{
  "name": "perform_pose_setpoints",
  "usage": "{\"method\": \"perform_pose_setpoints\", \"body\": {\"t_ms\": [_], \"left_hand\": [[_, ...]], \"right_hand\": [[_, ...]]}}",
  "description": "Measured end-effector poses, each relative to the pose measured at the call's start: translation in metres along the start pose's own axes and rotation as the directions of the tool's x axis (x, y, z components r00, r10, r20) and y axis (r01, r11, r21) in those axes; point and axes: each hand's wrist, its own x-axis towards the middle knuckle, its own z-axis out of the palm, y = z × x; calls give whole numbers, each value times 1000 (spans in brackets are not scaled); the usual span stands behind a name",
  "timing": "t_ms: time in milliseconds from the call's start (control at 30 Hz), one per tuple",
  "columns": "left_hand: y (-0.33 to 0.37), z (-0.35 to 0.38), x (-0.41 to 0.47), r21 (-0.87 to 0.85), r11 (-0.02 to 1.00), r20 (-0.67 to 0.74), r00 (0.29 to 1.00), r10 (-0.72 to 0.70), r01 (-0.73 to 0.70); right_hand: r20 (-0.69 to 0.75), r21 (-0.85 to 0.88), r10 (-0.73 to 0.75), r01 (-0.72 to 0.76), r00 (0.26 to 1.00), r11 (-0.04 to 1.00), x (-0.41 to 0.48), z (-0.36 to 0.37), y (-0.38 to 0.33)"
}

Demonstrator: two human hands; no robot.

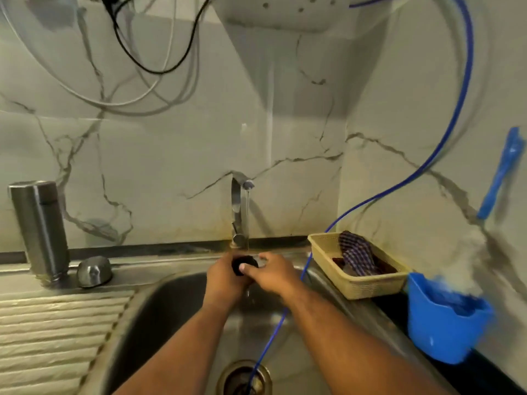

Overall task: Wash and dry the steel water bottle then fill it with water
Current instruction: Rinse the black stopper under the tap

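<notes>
The steel water bottle (41, 229) stands upside down on the sink ledge at the left, with a rounded steel cap (94, 271) lying beside it. Under the running tap (240, 212), both hands meet over the sink basin (159, 317). My left hand (224, 279) grips a small black round part (242, 265), perhaps the bottle's inner lid. My right hand (272, 273) holds it from the right, thumb pressed on its top. Water streams down onto the black part.
A ribbed draining board (54, 334) lies at the left. A beige basket (356, 280) with a checked cloth (356, 253) sits right of the tap. A blue plastic holder (445, 329) holds a blue brush (502, 172). A thin blue tube (422, 169) runs down into the drain (243, 379).
</notes>
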Motion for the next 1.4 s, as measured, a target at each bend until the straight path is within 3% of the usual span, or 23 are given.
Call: {"method": "perform_pose_setpoints", "body": {"t_ms": [200, 300, 400, 533, 800, 967, 1267, 1400], "left_hand": [[-18, 5, 3, -74, 996, 13, 999, -41, 42], [-27, 4, 0, -115, 990, 62, 995, -72, 79], [-26, 4, -4, -196, 975, 109, 990, -87, 107], [-21, -1, -3, -234, 963, 32, 991, -132, 136], [-16, -9, -3, -302, 950, 70, 996, -57, 75], [-16, -6, -3, -301, 948, 102, 992, -76, 103], [-8, -6, 0, -248, 960, -127, 977, -169, 134], [-10, -7, 0, -422, 890, -66, 973, -220, 173]], "right_hand": [[46, 399, -3, -15, 999, 917, 24, 22, 28], [111, 506, 33, -85, 993, 858, 21, 15, 36], [211, 518, 105, -202, 972, 831, 18, 17, 37], [243, 554, 131, -248, 961, 794, 18, 27, 33], [219, 696, 87, -218, 972, 684, 18, 37, 27], [214, 688, 36, -177, 976, 704, 15, 37, 30], [66, 608, -159, 87, 985, 789, 16, 34, 31], [79, 647, -115, 37, 990, 762, 17, 36, 31]]}}
